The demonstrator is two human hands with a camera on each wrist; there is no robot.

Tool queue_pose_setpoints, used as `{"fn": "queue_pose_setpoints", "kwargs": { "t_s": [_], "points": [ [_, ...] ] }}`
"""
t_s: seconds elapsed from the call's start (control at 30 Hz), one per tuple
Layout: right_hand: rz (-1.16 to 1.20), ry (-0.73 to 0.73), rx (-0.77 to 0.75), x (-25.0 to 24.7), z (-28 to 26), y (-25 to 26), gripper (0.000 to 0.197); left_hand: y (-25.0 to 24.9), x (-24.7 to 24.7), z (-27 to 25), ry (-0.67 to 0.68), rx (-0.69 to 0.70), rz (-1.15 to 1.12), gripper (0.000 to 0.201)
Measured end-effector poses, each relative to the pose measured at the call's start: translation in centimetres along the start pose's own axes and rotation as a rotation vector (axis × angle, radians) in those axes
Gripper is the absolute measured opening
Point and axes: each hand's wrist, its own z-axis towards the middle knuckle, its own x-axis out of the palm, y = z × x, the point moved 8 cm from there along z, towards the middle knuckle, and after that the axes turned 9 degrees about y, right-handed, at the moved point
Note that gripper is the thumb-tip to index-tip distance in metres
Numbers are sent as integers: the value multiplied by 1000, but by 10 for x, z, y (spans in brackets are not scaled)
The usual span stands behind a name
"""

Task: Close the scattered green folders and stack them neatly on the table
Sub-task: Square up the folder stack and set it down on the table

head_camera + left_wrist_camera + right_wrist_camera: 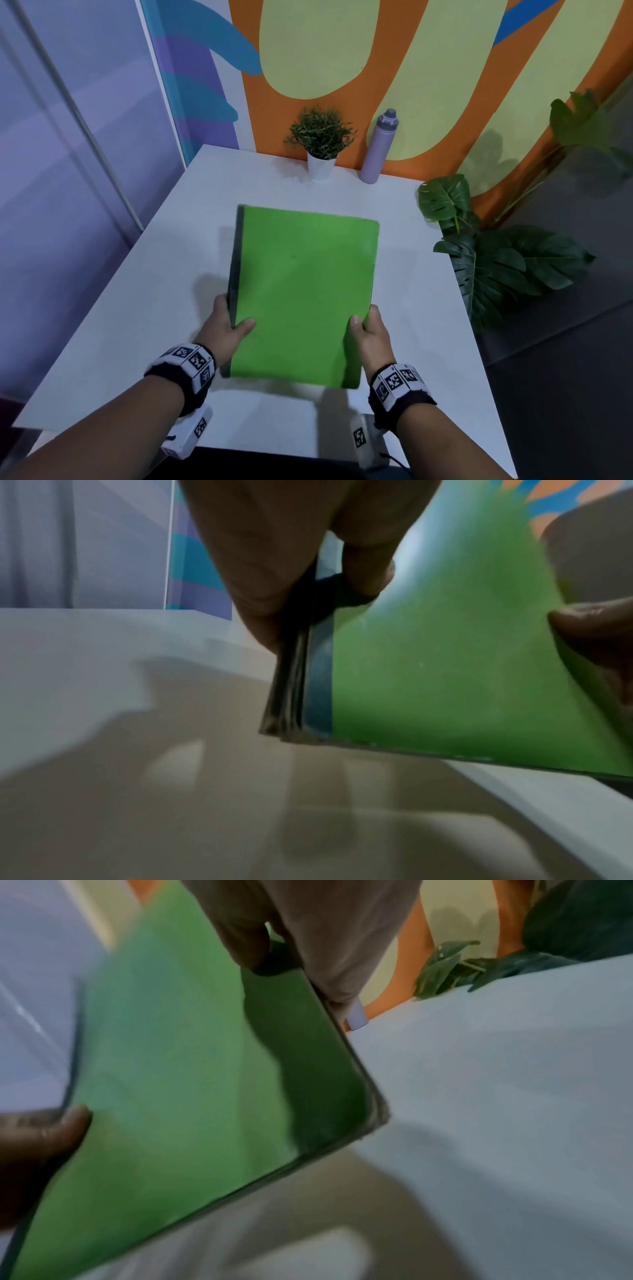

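The closed green folders [303,294] form one squared stack held just above the middle of the white table [137,291]. The left hand [222,329] grips the dark spine edge and the right hand [368,334] the open edge, thumbs on top, likely to keep edges aligned while setting it down. A potted plant [321,142] and bottle [378,147] stand at the far edge.

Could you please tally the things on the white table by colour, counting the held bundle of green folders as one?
Green: 1, the closed green folder bundle, gripped by the left hand and the right hand.
Lilac: 1, the lilac water bottle.
White: 1, the small white plant pot.
Total: 3.
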Motion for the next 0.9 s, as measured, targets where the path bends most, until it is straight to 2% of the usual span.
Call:
{"fn": "queue_pose_setpoints", "kwargs": {
  "t_s": [0.1,0.17,0.27,0.33,0.37,0.4,0.47,0.53,0.6,0.67,0.8,0.83,0.9],
  "points": [
    [138,-29,90,-6,8,-5,19,-12,3,0,72,-36,16,66],
    [159,-2,150,1,32,-1,18,-13,-14,12,15,-47,10,72],
    [156,-24,261,-4,34,-14,34,8,-20,7,-40,-215,-124,86],
    [192,-44,306,-8,35,-19,45,31,-15,-3,-59,-364,-348,110],
    [205,-46,322,-7,39,-19,48,35,-8,-6,-25,-408,-461,117],
    [230,-46,345,-4,43,-18,49,35,5,-10,60,-441,-565,110],
    [301,-40,363,6,53,-17,48,27,28,-11,224,-442,-784,83],
    [331,-15,353,22,61,-16,48,16,37,-9,238,-406,-949,69],
    [303,-5,323,37,65,-14,47,17,33,-1,151,-371,-1016,64],
    [252,45,273,55,72,-14,40,31,20,6,23,-407,-990,60],
    [0,187,199,70,84,-26,43,67,-5,17,-151,-490,-802,70],
    [-72,190,192,67,87,-31,41,76,-11,22,-171,-517,-735,66],
    [-177,180,181,58,94,-41,44,87,-25,31,-210,-561,-630,41]
  ]
}}
